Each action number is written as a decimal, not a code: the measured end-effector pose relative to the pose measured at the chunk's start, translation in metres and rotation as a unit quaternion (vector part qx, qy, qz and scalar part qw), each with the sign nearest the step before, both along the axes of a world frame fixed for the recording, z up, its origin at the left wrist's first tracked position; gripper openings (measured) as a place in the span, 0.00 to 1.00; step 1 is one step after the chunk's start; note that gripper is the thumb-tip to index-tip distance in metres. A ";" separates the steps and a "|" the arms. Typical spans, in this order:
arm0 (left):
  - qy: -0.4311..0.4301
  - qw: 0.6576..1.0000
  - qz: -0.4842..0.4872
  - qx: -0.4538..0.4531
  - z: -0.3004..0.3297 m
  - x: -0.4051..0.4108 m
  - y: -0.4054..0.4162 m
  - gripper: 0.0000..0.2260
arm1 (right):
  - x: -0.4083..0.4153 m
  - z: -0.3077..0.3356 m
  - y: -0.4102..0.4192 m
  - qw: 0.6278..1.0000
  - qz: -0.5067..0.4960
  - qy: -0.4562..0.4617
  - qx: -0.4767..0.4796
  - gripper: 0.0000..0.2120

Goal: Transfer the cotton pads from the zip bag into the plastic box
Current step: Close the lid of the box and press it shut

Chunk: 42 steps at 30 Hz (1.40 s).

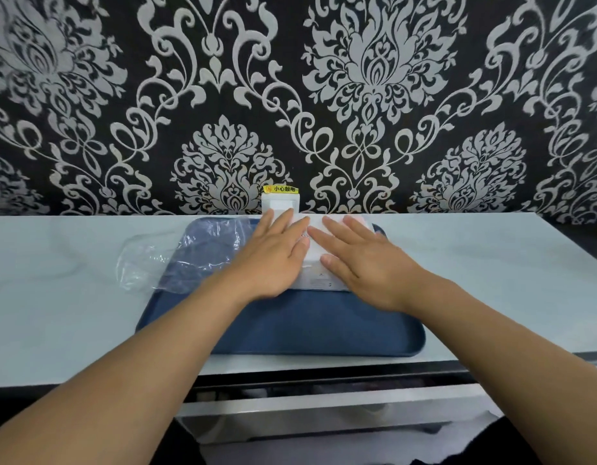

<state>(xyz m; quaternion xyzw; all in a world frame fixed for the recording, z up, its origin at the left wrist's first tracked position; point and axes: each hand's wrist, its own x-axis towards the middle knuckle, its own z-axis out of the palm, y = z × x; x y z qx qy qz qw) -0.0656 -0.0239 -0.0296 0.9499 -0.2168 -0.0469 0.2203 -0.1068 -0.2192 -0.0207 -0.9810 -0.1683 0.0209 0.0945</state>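
Your left hand (273, 255) lies flat, palm down, fingers stretched out and slightly spread, gripping nothing. Your right hand (364, 260) lies the same way just beside it, fingers extended and splayed, also closed around nothing. The fingertips of the two hands nearly meet. Under both sets of fingers sits the white rectangular plastic box (315, 273); your palms press on its flat top, and only a strip of it shows between your hands and along the edge nearest your wrists. You cannot tell from here whether any cotton pads are inside it, and none show outside it.

To the left of your left fingers lies the clear, crumpled zip bag (176, 255), partly on the tray and partly spilling over its left rim onto the counter. It looks flat; its contents cannot be made out.

Box and bag rest on the dark blue rectangular plastic tray (290, 327), whose bare surface spreads below your wrists. The tray sits on the pale grey counter (491, 263). Just beyond your fingertips, a white wall socket with a yellow warning label (279, 201) is fixed on the black and silver damask wallpaper (374, 78).
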 end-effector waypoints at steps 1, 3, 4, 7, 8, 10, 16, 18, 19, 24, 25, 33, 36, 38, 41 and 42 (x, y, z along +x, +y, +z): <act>-0.008 1.000 0.006 -0.028 -0.001 -0.001 0.001 0.26 | 0.000 0.003 -0.004 0.999 0.017 0.019 0.035 0.30; -0.016 0.997 0.015 -0.069 0.003 0.000 0.006 0.32 | 0.002 0.009 -0.013 0.997 0.032 0.030 0.069 0.40; -0.013 0.997 0.013 -0.072 0.005 -0.001 0.008 0.36 | 0.004 0.011 -0.018 0.997 0.022 0.025 0.064 0.44; -0.008 0.998 0.006 -0.059 0.010 0.001 0.019 0.37 | 0.004 0.017 -0.024 0.996 -0.041 0.019 0.074 0.40; -0.017 0.998 0.007 -0.064 0.009 0.002 0.023 0.34 | 0.004 0.017 -0.024 0.995 -0.052 0.022 0.084 0.37; -0.035 0.997 0.008 -0.070 0.005 0.002 0.027 0.31 | 0.003 0.016 -0.022 0.995 -0.056 0.022 0.079 0.32; -0.078 0.996 0.017 -0.043 -0.002 0.000 0.020 0.26 | 0.005 -0.006 -0.003 0.996 -0.044 -0.058 -0.051 0.26; -0.069 0.997 0.015 -0.013 -0.006 0.002 0.016 0.29 | 0.004 -0.017 0.000 0.996 -0.062 -0.046 -0.038 0.30; -0.057 0.998 0.011 0.012 -0.010 0.001 0.013 0.32 | 0.002 -0.021 0.001 0.997 -0.069 -0.034 -0.025 0.33; -0.010 0.999 0.001 0.047 -0.021 0.001 0.010 0.40 | -0.001 -0.025 0.001 0.997 -0.073 -0.026 0.006 0.39; -0.005 0.999 -0.003 0.041 -0.019 0.001 0.012 0.40 | -0.001 -0.023 0.000 0.997 -0.069 -0.027 0.010 0.39; -0.139 0.990 0.017 0.004 0.006 -0.006 0.018 0.37 | 0.003 0.006 0.029 0.983 -0.036 -0.165 0.066 0.32; -0.132 0.990 0.006 -0.044 0.020 -0.003 0.036 0.37 | 0.005 0.016 0.054 0.969 0.026 -0.185 0.161 0.23; -0.122 0.991 0.040 -0.034 0.034 0.007 0.060 0.41 | 0.006 0.019 0.076 0.964 0.059 -0.191 0.177 0.20; -0.002 0.982 0.142 0.122 0.037 0.017 0.109 0.55 | 0.008 0.019 0.108 0.978 0.083 -0.112 0.153 0.28; 0.039 0.976 0.157 0.143 0.032 0.017 0.121 0.52 | 0.010 0.015 0.118 0.985 0.081 -0.079 0.129 0.32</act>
